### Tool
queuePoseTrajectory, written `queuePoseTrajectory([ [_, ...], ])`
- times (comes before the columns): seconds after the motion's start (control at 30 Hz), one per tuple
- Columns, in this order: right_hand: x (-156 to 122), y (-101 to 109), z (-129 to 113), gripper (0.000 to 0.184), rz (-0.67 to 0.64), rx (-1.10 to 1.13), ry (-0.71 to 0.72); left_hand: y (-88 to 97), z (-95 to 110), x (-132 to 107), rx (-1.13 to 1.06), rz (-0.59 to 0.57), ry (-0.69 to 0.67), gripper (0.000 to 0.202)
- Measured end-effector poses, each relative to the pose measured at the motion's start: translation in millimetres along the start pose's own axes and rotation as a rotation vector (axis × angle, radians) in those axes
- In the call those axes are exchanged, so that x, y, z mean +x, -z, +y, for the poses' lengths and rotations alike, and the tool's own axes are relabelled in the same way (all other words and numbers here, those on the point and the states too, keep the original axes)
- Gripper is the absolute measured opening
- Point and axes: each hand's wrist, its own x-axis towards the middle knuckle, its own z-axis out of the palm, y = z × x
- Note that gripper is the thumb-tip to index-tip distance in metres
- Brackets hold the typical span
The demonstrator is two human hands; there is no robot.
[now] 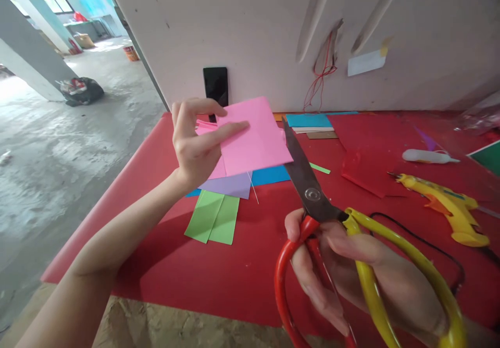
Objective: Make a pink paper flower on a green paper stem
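Observation:
My left hand (pixel 197 142) pinches a sheet of pink paper (pixel 253 142) by its left side, holding it up above the table. In my right hand (pixel 375 270) is a big pair of scissors (pixel 312 194) with one red and one yellow handle. Their dark blades point up and away, at the right edge of the pink paper; whether they are cutting it I cannot tell. Two light green paper pieces (pixel 214 216) lie below my left hand. Lilac paper (pixel 230 184) and blue paper (pixel 271 175) are partly hidden under the pink sheet.
A yellow glue gun (pixel 445 207) with a black cord and a white bottle (pixel 429 156) lie at right on the red table covering (pixel 242 285). Stacked blue paper (pixel 308 121) sits at the back. A phone (pixel 215 85) leans on the white panel (pixel 234 20).

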Motion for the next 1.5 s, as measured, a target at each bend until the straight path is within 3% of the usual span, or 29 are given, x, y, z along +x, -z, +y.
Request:
queuePoseTrajectory([
  [0.17,-4.4,0.0,-2.4,0.017,0.030,-0.042,0.055,-4.1,-7.2,-0.6,-0.474,0.049,0.794,0.006],
  [0.23,-6.1,0.3,-5.8,0.018,0.021,-0.099,0.093,-5.0,-3.3,3.7,-0.702,0.072,1.025,0.010],
  [0.43,-7.4,7.2,-15.1,0.020,0.011,-0.385,0.212,-0.4,14.3,21.3,-1.082,0.093,1.306,0.016],
  [0.63,-9.4,13.7,-11.1,0.030,-0.048,-0.553,0.184,1.9,17.8,27.3,-1.147,0.055,1.560,0.018],
  [0.8,-4.6,11.3,-10.0,0.023,-0.027,-0.599,0.131,-0.7,20.6,27.8,-1.104,0.032,1.633,0.029],
  [1.1,-3.3,16.4,-7.6,0.026,-0.019,-0.427,0.128,-1.0,22.9,25.0,-1.151,-0.078,1.604,0.032],
  [1.33,-4.9,8.9,-10.7,0.023,0.017,-0.407,0.117,-1.1,22.0,21.9,-1.151,-0.086,1.587,0.029],
  [1.4,-4.7,8.8,-7.8,0.020,0.042,-0.401,0.188,-1.4,22.6,21.9,-1.156,-0.097,1.557,0.027],
  [1.5,-1.6,11.0,-3.8,0.012,0.191,-0.453,0.441,-1.9,27.6,20.2,-1.122,-0.121,1.489,0.033],
])
